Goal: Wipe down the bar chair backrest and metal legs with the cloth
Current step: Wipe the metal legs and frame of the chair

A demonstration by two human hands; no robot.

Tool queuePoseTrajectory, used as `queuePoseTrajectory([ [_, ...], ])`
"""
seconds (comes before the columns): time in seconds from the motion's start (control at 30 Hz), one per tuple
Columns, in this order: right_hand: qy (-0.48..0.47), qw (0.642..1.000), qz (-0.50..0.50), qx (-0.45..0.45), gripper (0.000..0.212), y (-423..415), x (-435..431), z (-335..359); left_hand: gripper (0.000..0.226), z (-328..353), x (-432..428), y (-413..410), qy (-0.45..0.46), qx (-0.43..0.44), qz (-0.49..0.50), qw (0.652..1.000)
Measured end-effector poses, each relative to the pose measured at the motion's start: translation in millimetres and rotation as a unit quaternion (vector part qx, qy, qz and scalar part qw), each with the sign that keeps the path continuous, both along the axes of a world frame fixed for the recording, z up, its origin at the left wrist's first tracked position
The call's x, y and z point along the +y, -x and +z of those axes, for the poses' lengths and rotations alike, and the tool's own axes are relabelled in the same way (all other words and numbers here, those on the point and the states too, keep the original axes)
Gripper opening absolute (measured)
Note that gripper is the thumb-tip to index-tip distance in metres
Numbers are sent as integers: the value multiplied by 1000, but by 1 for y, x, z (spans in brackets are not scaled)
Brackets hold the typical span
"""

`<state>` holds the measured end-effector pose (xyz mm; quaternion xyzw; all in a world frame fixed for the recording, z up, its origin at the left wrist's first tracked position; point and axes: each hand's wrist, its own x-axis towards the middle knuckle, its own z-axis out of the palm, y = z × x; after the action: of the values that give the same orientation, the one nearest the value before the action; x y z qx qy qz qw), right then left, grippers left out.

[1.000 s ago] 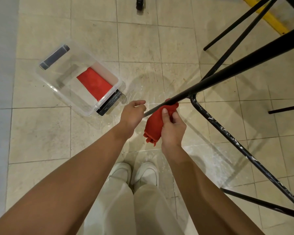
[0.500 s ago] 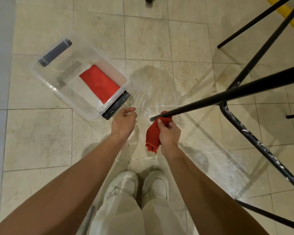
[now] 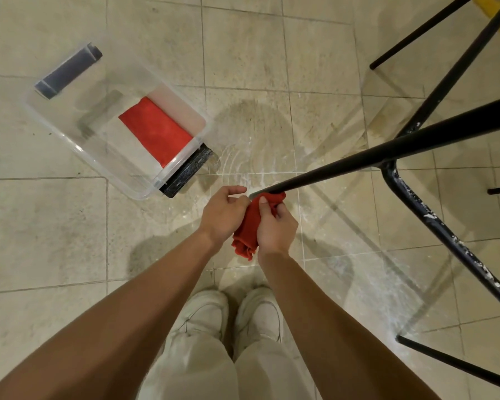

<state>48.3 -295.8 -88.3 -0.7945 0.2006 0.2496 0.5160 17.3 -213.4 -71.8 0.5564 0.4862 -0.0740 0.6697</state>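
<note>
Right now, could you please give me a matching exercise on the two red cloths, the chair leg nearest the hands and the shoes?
1 bunched cloth
2 folded cloth
3 chair leg
4 shoes

A in the clear box
B standing on the tiles
C in the right hand
D black, slanting in from the right

Pairs: 1-C, 2-A, 3-D, 4-B

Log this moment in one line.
right hand: grips bunched red cloth at tip of black metal chair leg | left hand: beside cloth, hold unclear | clear plastic bin: holds folded red cloth
</note>
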Motion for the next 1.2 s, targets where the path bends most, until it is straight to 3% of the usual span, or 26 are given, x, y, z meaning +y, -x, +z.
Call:
queuePoseTrajectory([
  [0.2,13,998,62,-1,18,-5,-5,8,28,0,-2,-3,33,-4,-23,999],
  [0.37,13,991,131,14,14,-9,-22,21,41,13,-14,-1,113,-6,-92,989],
  [0.57,-92,956,252,123,31,-11,-36,43,31,12,-13,11,28,4,-48,998],
  [0.67,-60,973,193,113,36,-19,-44,44,30,10,-4,14,14,7,47,999],
  [0.77,-72,983,110,124,27,-24,-53,42,26,19,-4,4,52,-58,86,993],
  [0.83,-59,986,104,118,29,-26,-58,41,21,30,-17,-9,49,-108,56,991],
  [1.0,-80,990,63,102,30,-27,-60,40,24,26,-37,-22,-137,-92,1,986],
  [1.13,-62,993,55,85,27,-28,-54,35,25,14,-28,-22,-110,-36,-22,993],
  [1.2,-58,994,47,82,31,-31,-48,36,20,16,-25,-23,-107,-54,-31,992],
])
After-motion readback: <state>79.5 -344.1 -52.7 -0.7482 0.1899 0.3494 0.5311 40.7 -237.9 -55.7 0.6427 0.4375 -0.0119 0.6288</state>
